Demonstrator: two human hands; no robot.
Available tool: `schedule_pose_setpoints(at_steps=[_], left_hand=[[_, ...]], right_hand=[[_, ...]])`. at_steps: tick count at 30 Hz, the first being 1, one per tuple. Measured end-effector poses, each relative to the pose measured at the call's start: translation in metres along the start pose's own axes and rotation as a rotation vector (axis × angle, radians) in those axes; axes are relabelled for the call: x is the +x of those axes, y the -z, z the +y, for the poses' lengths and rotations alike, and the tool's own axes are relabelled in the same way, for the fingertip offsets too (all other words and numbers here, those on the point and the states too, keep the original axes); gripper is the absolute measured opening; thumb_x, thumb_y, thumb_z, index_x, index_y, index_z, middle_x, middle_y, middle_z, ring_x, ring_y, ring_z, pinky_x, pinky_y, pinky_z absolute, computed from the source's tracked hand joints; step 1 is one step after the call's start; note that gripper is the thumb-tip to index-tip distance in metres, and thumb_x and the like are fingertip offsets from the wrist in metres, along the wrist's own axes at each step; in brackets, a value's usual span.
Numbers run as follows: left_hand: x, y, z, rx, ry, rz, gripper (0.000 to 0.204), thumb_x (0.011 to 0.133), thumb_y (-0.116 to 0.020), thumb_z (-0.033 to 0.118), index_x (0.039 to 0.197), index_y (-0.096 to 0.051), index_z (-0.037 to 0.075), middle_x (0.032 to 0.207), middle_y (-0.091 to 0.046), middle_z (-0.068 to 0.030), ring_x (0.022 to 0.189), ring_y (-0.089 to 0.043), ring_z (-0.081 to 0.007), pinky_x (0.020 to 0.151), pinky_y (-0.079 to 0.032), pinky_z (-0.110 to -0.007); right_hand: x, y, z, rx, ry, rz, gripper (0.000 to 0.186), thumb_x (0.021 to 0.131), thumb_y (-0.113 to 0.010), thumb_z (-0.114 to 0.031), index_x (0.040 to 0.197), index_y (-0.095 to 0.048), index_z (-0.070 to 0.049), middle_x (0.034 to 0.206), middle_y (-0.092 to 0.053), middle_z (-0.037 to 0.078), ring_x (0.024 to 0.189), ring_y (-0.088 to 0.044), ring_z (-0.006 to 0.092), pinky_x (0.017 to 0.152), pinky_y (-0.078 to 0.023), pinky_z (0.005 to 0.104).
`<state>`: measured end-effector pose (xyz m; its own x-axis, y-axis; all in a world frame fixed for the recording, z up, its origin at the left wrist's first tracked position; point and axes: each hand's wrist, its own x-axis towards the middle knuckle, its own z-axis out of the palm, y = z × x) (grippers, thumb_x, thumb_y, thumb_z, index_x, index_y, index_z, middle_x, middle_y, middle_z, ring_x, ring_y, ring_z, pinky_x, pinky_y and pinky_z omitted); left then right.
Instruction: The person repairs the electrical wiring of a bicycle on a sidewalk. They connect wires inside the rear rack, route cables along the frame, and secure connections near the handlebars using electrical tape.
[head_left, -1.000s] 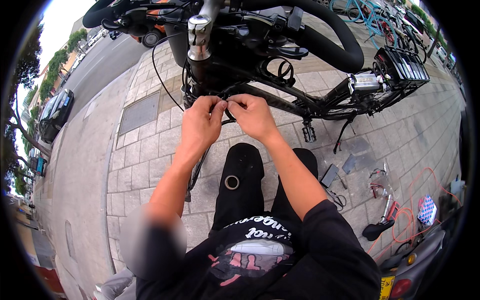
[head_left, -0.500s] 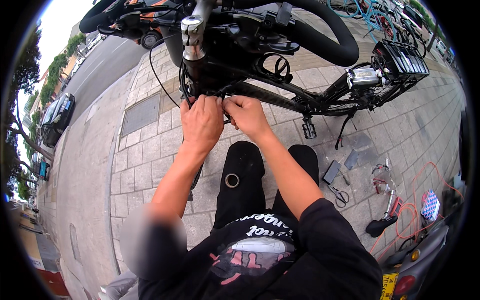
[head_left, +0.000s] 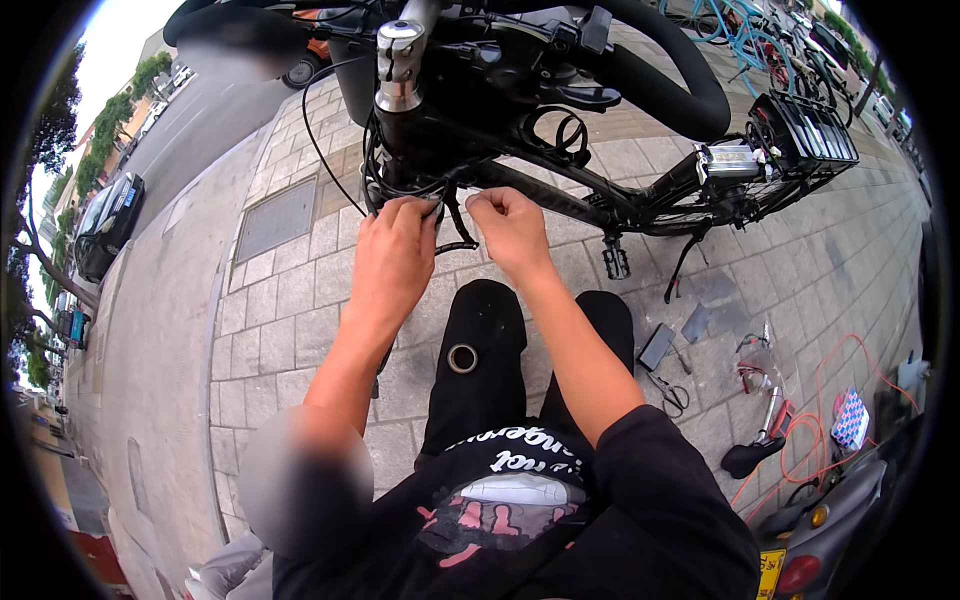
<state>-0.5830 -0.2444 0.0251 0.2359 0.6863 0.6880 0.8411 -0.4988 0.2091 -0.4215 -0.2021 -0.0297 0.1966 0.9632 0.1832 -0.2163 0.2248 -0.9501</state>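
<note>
We see both hands raised to the front of a black bicycle frame (head_left: 560,195) that stands on a paved sidewalk (head_left: 300,320). The left hand (head_left: 395,262) is curled with its fingertips pinched on a bundle of black cables (head_left: 450,215) just below the head tube, where a silver stem cap (head_left: 398,40) tops the steering column. The right hand (head_left: 510,225) sits just beside it, fingers also closed, pinching something small at the same cable bundle; what exactly lies between its fingertips is too small for us to tell. The two hands are close together, nearly touching, with one loop of cable hanging between them.

Behind the hands, the frame's down tube runs to the right toward a pedal (head_left: 613,260) and a silver box (head_left: 730,160) mounted near a black wire basket (head_left: 805,130). A fat black tyre (head_left: 670,90) arcs across the top right.

Below the hands we see the person's black trousers (head_left: 480,370), with a small dark ring (head_left: 462,358) resting on one knee. On the paving to the right lie a flat dark rectangular piece (head_left: 657,347), orange cables (head_left: 820,420) and a black bicycle saddle (head_left: 752,457). A dark parked car (head_left: 105,220) stands at the far left by the road.
</note>
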Motion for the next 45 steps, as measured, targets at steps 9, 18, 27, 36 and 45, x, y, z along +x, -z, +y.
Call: schedule_pose_setpoints(at_steps=[9,18,27,36,45], left_hand=[[-0.005,0.000,0.000,0.023,-0.068,0.074,0.013,0.094,-0.074,0.006,0.106,-0.076,0.006,0.105,-0.078,-0.0089,0.095,-0.073,-0.0310,0.087,-0.052,-0.043],[-0.005,-0.010,-0.007,-0.059,0.067,0.071,0.014,0.098,-0.071,0.009,0.109,-0.077,0.003,0.104,-0.078,-0.0136,0.097,-0.074,-0.0337,0.088,-0.054,-0.043],[-0.003,-0.016,-0.007,-0.613,0.514,-0.097,0.029,0.104,-0.068,0.015,0.123,-0.075,-0.004,0.105,-0.080,-0.0136,0.092,-0.074,-0.0181,0.082,-0.057,-0.032],[-0.001,-0.031,0.012,-1.099,0.756,0.142,0.029,0.103,-0.078,0.019,0.120,-0.077,-0.005,0.098,-0.074,-0.0011,0.086,-0.061,-0.0049,0.075,-0.050,-0.022],[-0.016,-0.057,0.003,-0.582,0.186,0.399,0.014,0.095,-0.080,0.008,0.109,-0.077,0.007,0.105,-0.073,-0.0074,0.096,-0.070,-0.0244,0.082,-0.053,-0.033]], right_hand=[[-0.006,-0.010,-0.026,0.283,-0.263,-0.247,0.021,0.101,-0.072,-0.016,0.087,-0.075,0.000,0.072,-0.059,-0.001,0.053,-0.049,0.0051,0.046,-0.039,0.0244],[-0.002,-0.015,-0.009,0.506,-0.356,-0.258,0.013,0.099,-0.072,-0.018,0.095,-0.071,-0.006,0.073,-0.057,-0.002,0.052,-0.048,0.0068,0.046,-0.037,0.0250],[0.009,-0.003,0.005,0.698,-0.489,-0.511,0.022,0.102,-0.068,-0.024,0.086,-0.060,-0.013,0.072,-0.053,-0.003,0.055,-0.050,0.0092,0.048,-0.039,0.0271],[0.007,0.000,-0.002,0.475,-0.330,-0.419,0.018,0.105,-0.068,-0.022,0.092,-0.068,-0.010,0.072,-0.056,-0.003,0.053,-0.049,0.0079,0.046,-0.037,0.0251],[0.005,0.003,-0.014,0.436,-0.350,-0.374,0.015,0.104,-0.069,-0.019,0.096,-0.071,-0.006,0.071,-0.056,-0.003,0.052,-0.049,0.0068,0.044,-0.038,0.0243]])
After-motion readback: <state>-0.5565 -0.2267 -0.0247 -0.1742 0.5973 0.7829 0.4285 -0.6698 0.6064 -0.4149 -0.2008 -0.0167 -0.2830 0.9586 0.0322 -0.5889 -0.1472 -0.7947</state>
